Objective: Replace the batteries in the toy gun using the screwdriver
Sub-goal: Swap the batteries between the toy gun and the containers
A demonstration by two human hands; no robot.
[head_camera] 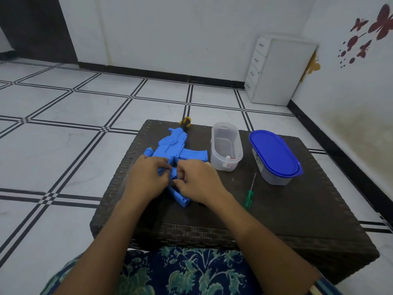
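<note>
Gripping the toy gun [170, 145] with curled fingers [162, 162] of left hand [146, 177] and right hand [197, 184], possibly prying it open; risking cracked plastic, leaving the screwdriver [247, 198] idle.

Domestic room: white tiled floor [63, 145] ruled with black lines, black skirting [148, 73], white walls [170, 28] bearing red butterfly decals [381, 22], a small white drawer unit [282, 71] in the corner, and a low dark woven table [297, 209].

A white drawer unit [282, 71] stands in the corner beside butterfly wall stickers [381, 21].
</note>
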